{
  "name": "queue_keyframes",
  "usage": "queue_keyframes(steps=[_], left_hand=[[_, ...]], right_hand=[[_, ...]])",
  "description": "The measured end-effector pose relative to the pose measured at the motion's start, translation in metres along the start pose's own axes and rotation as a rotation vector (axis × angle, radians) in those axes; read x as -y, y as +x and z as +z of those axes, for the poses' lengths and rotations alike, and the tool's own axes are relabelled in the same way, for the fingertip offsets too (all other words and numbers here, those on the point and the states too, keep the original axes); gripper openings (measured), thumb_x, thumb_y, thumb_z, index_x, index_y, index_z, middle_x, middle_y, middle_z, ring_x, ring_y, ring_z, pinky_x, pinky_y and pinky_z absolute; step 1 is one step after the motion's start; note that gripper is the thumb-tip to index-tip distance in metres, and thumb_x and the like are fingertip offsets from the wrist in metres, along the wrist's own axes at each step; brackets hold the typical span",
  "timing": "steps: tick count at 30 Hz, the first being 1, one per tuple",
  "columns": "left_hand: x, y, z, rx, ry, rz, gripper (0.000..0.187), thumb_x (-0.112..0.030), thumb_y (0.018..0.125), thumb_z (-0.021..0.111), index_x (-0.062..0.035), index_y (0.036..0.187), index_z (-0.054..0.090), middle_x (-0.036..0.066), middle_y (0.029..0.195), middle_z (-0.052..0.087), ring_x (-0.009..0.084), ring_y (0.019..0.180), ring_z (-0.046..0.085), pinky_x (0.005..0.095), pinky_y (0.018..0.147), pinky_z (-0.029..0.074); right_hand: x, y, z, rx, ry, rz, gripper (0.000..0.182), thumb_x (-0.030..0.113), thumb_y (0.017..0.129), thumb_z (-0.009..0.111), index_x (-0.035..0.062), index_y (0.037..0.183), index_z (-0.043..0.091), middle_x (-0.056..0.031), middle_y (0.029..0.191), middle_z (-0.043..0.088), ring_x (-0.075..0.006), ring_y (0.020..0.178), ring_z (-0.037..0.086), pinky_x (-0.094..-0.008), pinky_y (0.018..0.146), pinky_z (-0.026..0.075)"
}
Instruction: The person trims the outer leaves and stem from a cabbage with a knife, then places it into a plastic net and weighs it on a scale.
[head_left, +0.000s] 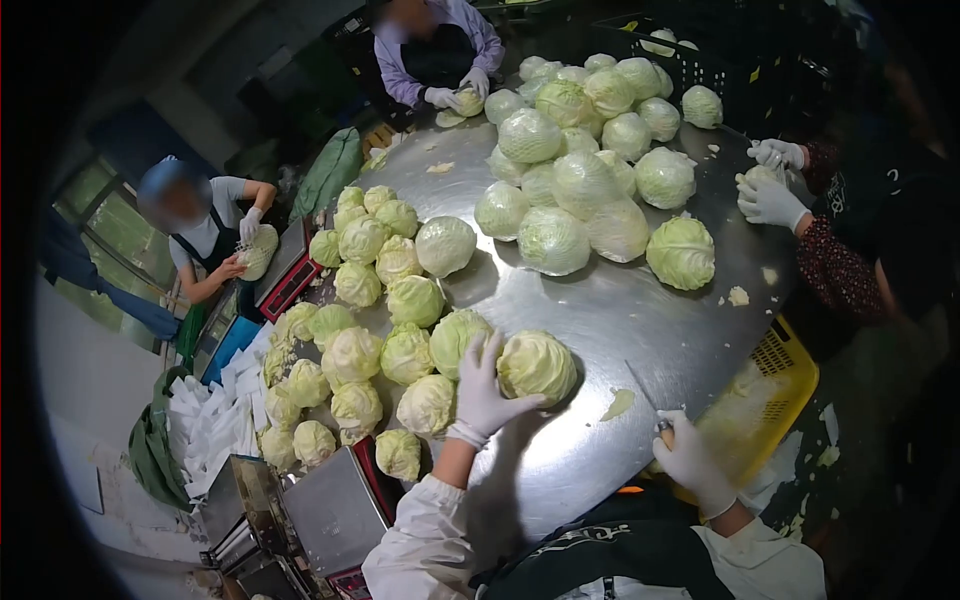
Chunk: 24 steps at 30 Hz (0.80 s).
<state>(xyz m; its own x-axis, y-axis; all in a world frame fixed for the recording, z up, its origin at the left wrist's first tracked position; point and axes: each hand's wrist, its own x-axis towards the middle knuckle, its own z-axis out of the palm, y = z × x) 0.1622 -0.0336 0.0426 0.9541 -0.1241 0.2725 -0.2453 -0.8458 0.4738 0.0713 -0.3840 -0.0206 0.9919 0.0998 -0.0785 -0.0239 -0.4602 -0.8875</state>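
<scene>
Two white-gloved hands are at the near side of a metal table: the left hand is spread wide, thumb and fingers well apart, resting against the left side of a pale green cabbage on the tabletop, while the right hand is curled tightly around the handle of a knife, whose blade points away over the table. One loose leaf lies between the cabbage and the knife. Many bare cabbages crowd the left part of the table, near a scale with a flat metal plate. Farther off, a heap of wrapped cabbages shines under clear film, with another bare cabbage just beside it. A yellow crate is beside the table's right edge. Three other people are around the table: one person at the far side with both hands on a cabbage, another person at left holding a netted cabbage, and a third person at right.
</scene>
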Motion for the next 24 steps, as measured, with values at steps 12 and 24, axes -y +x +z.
queue_keyframes(steps=[12,24], left_hand=[[-0.042,-0.058,0.024,0.133,0.001,0.479,0.079,-0.034,0.064,0.093,-0.015,0.133,0.059,0.023,0.146,0.045,0.044,0.133,0.047,0.0504,0.112,0.041],[-0.062,-0.136,0.046,0.113,-1.064,-0.6,0.124,-0.014,0.067,0.097,-0.0019,0.159,0.015,0.021,0.146,0.041,0.0301,0.135,0.05,0.0421,0.111,0.047]], right_hand=[[-0.005,0.005,0.014,0.105,0.211,0.097,0.039,0.016,0.096,0.067,-0.001,0.129,0.054,-0.0162,0.101,0.064,-0.0218,0.092,0.064,-0.0347,0.084,0.052],[0.037,0.035,0.078,0.193,0.751,0.107,0.043,0.008,0.096,0.069,-0.0057,0.134,0.054,-0.0127,0.126,0.065,-0.0167,0.118,0.062,-0.0312,0.103,0.05]])
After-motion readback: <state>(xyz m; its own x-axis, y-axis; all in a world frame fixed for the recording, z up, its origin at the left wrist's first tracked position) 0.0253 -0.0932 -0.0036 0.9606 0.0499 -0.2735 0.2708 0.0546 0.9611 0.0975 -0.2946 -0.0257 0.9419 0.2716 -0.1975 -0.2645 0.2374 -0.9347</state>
